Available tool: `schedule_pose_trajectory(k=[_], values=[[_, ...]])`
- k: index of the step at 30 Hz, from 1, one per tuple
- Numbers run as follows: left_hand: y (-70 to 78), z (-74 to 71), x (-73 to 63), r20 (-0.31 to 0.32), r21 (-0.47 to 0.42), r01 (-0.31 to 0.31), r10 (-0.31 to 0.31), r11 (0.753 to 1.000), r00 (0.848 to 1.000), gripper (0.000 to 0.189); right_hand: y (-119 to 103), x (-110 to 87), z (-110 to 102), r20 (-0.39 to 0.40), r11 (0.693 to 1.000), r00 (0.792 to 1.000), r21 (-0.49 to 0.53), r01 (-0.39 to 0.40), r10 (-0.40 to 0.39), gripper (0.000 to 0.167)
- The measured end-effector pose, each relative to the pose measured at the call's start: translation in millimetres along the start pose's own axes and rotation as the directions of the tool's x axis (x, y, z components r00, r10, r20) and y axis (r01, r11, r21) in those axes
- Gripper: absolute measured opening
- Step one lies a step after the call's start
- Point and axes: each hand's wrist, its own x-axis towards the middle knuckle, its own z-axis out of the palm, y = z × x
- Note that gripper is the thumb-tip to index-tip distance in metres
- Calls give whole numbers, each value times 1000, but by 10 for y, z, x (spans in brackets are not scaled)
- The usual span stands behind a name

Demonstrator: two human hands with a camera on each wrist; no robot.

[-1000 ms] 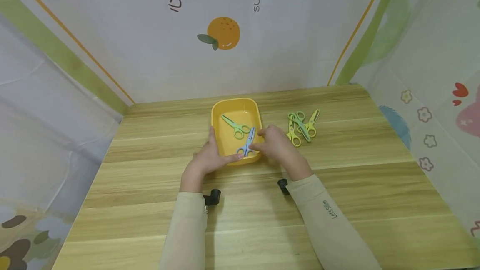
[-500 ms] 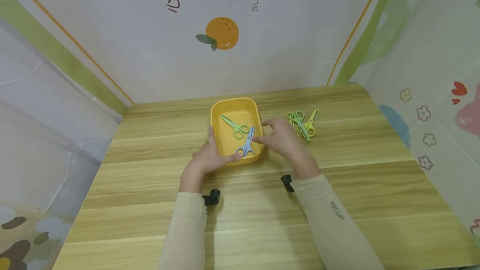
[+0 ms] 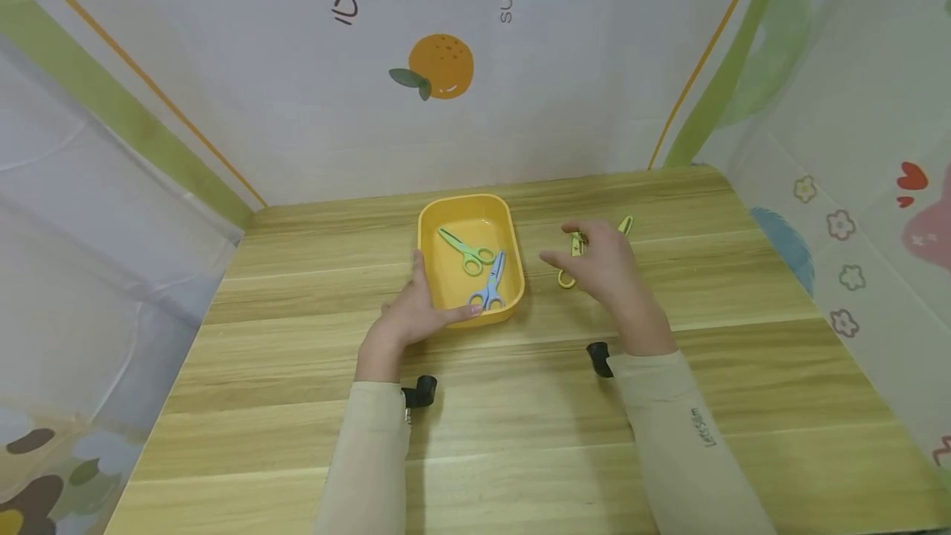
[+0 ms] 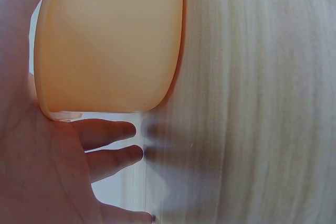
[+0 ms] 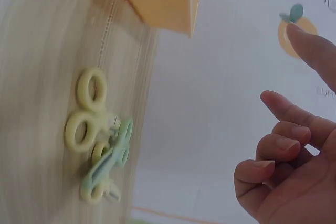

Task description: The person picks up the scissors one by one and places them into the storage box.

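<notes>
My left hand (image 3: 410,312) rests against the near left corner of a yellow plastic box (image 3: 449,281). Its thumb lies along the front rim, and in the left wrist view its fingers (image 4: 107,132) stretch straight beside the wall. Inside the box lie green scissors (image 3: 470,254) and blue scissors (image 3: 490,287). To the right, my right hand (image 3: 607,267) hovers over the loose scissors, thumb and index finger apart, holding nothing. Below it are yellow scissors (image 5: 86,111), green scissors (image 5: 109,158) and a second yellow pair (image 3: 626,225), mostly hidden by the hand in the head view.
Everything stands on a wood-grain table (image 3: 297,403). A white printed curtain (image 3: 565,106) rises behind the table, with more cloth at both sides. A black wrist camera mount (image 3: 422,391) sits by the left wrist, another (image 3: 599,359) by the right.
My right hand has left the blue scissors in the box and moved right, over the loose scissors. The left hand and the box have stayed in place.
</notes>
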Motion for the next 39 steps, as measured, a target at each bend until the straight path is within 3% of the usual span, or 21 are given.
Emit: schedule_pose_trajectory(k=[15,30,39], values=[[0,-9,11,-3,-3,1,-1,1000,1000,149,434,-51,-299,-51,996,996,-55,-74,71,72],[-1,-3,-1,6,-5,17,-17,1000,1000,151,644,-49,-299,6,982,993,-143,-120,122,67],[-19,14,19,-1,-6,5,-5,1000,1000,152,741,-34,-259,31,977,987,-154,-150,157,76]])
